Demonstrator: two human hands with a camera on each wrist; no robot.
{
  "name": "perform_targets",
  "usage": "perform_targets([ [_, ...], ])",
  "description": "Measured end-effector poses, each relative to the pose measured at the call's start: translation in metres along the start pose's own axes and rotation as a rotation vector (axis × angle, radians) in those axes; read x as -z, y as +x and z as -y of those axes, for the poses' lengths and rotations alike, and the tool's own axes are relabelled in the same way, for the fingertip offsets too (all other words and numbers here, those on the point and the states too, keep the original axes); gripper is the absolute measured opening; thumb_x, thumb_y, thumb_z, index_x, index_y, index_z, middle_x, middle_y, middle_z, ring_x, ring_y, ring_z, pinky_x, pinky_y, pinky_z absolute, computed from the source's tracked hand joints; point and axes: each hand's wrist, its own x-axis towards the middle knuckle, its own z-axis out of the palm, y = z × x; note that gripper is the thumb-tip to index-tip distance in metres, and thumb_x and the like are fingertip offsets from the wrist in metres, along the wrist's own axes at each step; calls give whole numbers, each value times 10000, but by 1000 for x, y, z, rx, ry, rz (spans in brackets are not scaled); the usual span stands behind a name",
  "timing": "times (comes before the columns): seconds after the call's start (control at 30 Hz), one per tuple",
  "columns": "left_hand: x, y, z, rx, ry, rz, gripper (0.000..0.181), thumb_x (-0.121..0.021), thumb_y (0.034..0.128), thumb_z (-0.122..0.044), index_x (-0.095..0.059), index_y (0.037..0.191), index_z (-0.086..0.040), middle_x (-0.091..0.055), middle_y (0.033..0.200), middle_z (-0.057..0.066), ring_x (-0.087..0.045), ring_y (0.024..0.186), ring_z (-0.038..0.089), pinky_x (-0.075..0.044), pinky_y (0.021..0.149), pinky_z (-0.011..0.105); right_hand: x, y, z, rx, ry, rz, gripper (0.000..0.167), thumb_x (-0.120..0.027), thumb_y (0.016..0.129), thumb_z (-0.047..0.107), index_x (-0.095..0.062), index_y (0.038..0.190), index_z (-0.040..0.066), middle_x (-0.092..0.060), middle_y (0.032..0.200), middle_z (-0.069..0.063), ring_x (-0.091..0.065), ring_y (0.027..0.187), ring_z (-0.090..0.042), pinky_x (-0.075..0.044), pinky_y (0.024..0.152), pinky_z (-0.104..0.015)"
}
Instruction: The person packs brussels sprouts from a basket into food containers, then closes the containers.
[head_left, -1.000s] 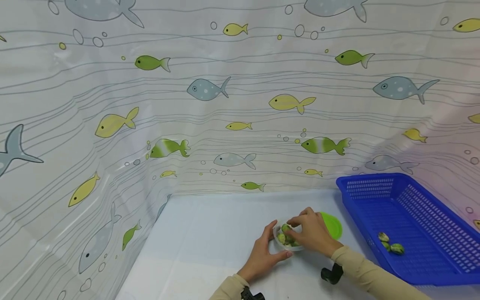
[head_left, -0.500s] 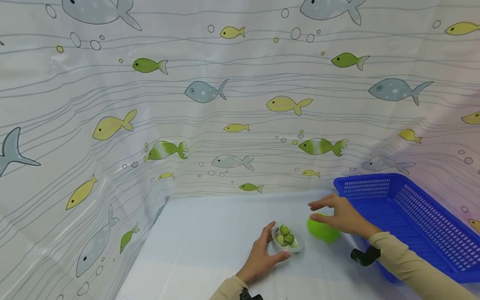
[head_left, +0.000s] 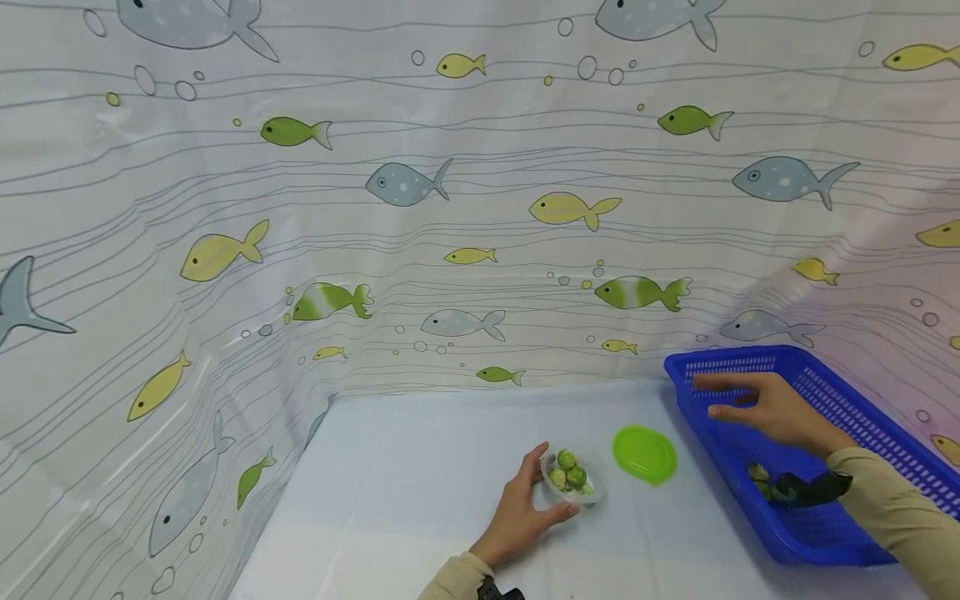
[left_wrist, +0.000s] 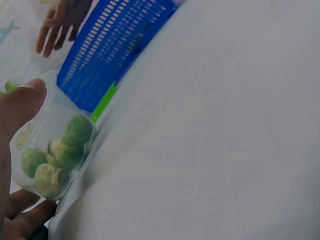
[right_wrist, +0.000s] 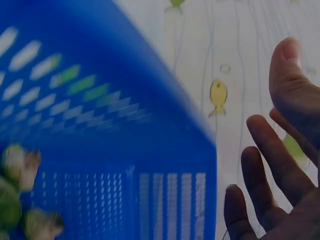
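**A:** Ok so where's this at?

**B:** Partway, I'd say. The tub (head_left: 599, 482) sits on the white table (head_left: 420, 483), left of the basket (head_left: 738, 353), with at least four sprouts (head_left: 575, 477) in it. There are at least three leftover sprouts (head_left: 757, 472) in the basket too, near its left side. Those still have to be dealt with, if the lot's meant to end up in one place.

**A:** Lid on yet?

**B:** Nope. The green lid (head_left: 645, 454) is lying between tub and basket, touching neither as far as I can see. If closing up is part of the job, that's still to do.

**A:** And the hands?

**B:** Left hand (head_left: 517, 512) has the tub gripped from the left, thumb on the near side, fingers round the far side. Right hand (head_left: 776, 408) is over the left part of the basket, fingers spread, thumb apart, nothing in it. Not touching the leftover ones. My guess is it's set for another pick.
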Motion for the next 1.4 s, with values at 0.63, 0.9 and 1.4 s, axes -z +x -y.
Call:
perform_targets([
  [0.63,0,0,0,6,-5,3,982,-836,912,-452,-292,1664,-135,-554,1586,111,-595,1401,260,-464,1175,474,14,-41,-74,-83,70,438,413,-771,974,137,-691,1293,-112,-709,1264,-324,-705,1071,17,-591,856,-223],
  [0.9,0,0,-1,8,-7,5,974,-835,915,-440,-291,1664,-137,-553,1587,110,-589,1408,265,-460,1178,476,16,-47,-90,-95,168,502,415,-763,958,71,-657,1271,-180,-706,1235,-347,-667,1038,98,-578,850,-188],
  [1.4,1,0,-2,36,-6,12,976,-828,917,-459,-284,1669,-157,-545,1597,95,-579,1419,261,-447,1187,499,13,-47,-97,-28,211,527,355,-753,953,30,-682,1236,-172,-785,1155,-160,-688,1001,36,-581,801,-202],
])
